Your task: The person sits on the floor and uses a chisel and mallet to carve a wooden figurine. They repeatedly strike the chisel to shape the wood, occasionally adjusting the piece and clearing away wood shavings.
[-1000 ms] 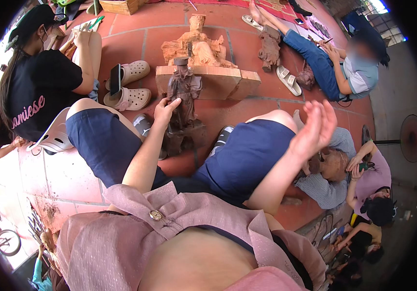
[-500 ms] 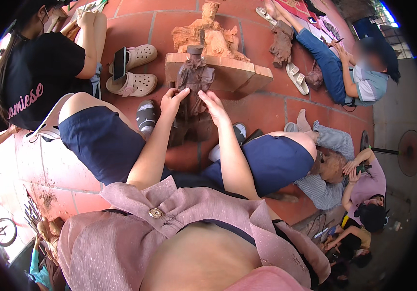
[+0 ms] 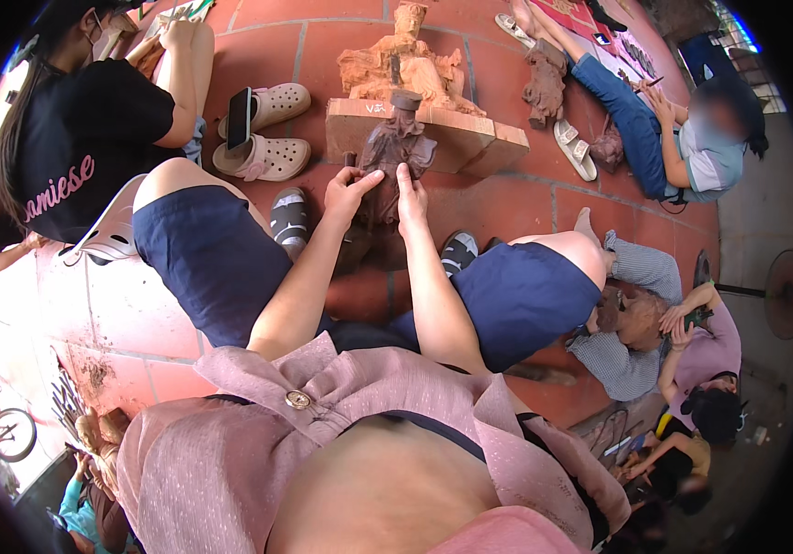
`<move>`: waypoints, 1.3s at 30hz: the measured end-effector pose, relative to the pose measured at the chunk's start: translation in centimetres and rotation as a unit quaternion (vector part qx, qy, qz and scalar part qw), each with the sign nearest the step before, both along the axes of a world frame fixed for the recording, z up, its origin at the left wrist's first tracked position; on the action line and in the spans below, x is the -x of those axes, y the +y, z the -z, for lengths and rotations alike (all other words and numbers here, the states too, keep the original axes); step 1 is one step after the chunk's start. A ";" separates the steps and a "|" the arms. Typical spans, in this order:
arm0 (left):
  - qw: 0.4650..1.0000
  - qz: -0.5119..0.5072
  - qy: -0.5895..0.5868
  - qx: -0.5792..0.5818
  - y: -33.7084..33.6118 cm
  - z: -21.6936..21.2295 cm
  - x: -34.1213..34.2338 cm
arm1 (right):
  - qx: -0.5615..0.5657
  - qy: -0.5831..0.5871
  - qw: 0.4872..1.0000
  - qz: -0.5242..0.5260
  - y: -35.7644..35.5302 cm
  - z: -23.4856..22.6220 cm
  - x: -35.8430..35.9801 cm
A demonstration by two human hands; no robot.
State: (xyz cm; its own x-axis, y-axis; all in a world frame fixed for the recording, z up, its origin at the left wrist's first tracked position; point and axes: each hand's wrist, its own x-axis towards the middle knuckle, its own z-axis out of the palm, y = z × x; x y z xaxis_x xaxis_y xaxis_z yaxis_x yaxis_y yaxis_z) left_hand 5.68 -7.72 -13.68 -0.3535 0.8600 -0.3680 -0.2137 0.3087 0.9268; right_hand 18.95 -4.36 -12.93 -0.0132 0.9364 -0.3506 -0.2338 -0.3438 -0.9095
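Note:
A dark brown carved wooden figure (image 3: 395, 148) stands upright on the red tile floor between my knees. My left hand (image 3: 350, 189) rests on its left side with fingers spread. My right hand (image 3: 410, 194) presses against its right side, fingers pointing up along the carving. Both hands touch the figure at about mid-height. Just behind it sits a larger pale orange wooden carving (image 3: 406, 69) on a flat block base (image 3: 470, 138).
A person in a black shirt (image 3: 73, 138) sits at the left, with pale clogs (image 3: 267, 157) and a phone (image 3: 240, 115) beside them. Another person (image 3: 683, 138) sits at the upper right near dark carvings (image 3: 544, 83). More people (image 3: 692, 360) crouch at the right.
My right hand came down from raised at the right and now rests on the dark figure. The left hand stayed on it. The view shifted closer to the carving.

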 end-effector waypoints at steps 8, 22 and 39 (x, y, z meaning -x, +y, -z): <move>0.998 0.017 -0.047 -0.045 1.3 -0.7 -2.4 | -0.033 -0.008 0.999 0.034 0.9 -1.6 -2.3; 0.955 -0.112 0.272 -0.035 2.5 2.3 -3.6 | -0.064 -0.092 0.991 0.069 2.0 -1.3 -1.0; 0.953 -0.101 0.268 -0.095 2.8 5.2 0.0 | -0.275 -0.030 0.953 0.122 -0.5 -18.9 -7.3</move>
State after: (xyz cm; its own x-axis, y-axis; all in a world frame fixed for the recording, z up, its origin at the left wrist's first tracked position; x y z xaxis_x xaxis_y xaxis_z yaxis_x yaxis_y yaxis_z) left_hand 5.71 -4.89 -18.84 -0.6116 0.7882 0.0685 0.2697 0.1264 0.9546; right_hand 26.25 -4.81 5.93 0.2332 0.9516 0.2003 -0.1881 0.2462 -0.9508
